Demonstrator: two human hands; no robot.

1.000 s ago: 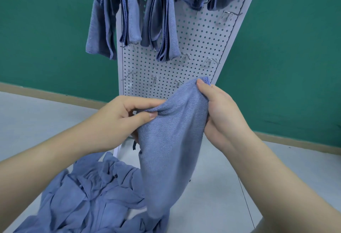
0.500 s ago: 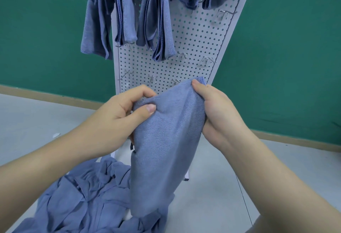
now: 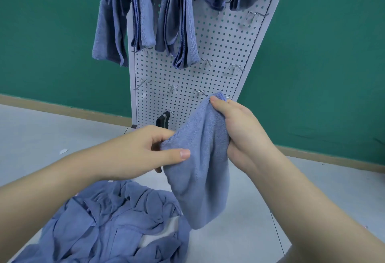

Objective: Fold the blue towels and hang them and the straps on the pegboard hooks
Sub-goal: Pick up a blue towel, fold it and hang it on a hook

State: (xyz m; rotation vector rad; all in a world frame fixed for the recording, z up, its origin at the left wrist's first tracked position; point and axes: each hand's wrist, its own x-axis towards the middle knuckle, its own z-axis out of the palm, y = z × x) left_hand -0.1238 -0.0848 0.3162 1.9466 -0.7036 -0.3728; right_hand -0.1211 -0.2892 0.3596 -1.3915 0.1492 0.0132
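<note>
The floor is pale grey and smooth, with a tan skirting strip where it meets the green wall. A thin dark seam runs across it on the right. Right in front lies a crumpled heap of blue towels, bunched and twisted, with a patch of floor showing through the folds. The white pegboard stands on the floor further back, leaning slightly, its foot near the heap. A small white scrap lies off to the left, well apart from the towels.
</note>
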